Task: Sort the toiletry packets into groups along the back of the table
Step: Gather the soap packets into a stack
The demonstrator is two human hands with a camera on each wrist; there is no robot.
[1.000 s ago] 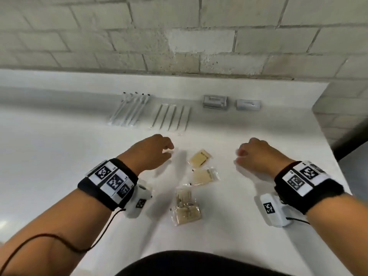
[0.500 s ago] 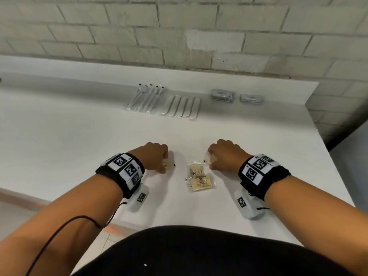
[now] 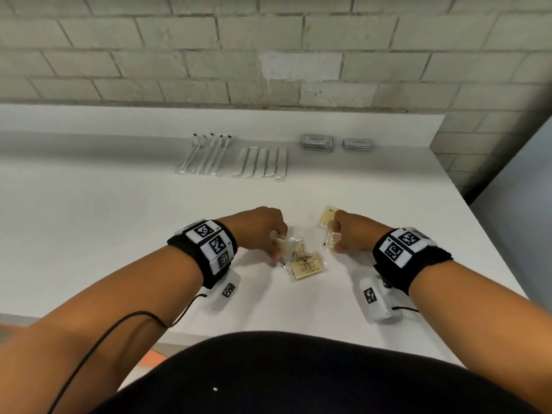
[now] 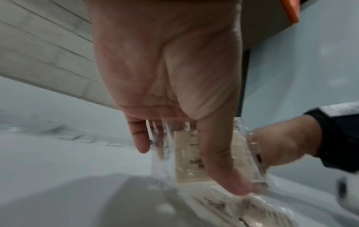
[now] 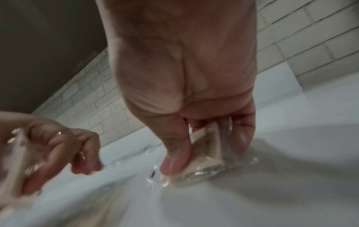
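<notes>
Small beige packets in clear wrap lie near the front of the white table [image 3: 119, 234]. My left hand [image 3: 276, 249] pinches one beige packet [image 3: 281, 245] between thumb and fingers, which the left wrist view shows as the same packet [image 4: 186, 161] under the thumb. My right hand [image 3: 336, 240] pinches another packet [image 3: 331, 239], seen low over the table in the right wrist view as the held packet [image 5: 205, 153]. Two overlapping packets [image 3: 307, 265] lie between the hands. Another beige packet [image 3: 328, 216] shows just beyond the right knuckles.
Along the back stand sorted groups: wrapped toothbrushes [image 3: 203, 156], a row of slim clear packs [image 3: 263, 162], a stack of grey sachets [image 3: 317, 141] and a second grey stack [image 3: 357, 144]. A brick wall rises behind. The table's right edge [image 3: 478, 234] is near my right arm.
Both hands came down to the beige packets and each closed on one. The left hand has shifted right toward the pile, and the right hand's packet is lifted a little.
</notes>
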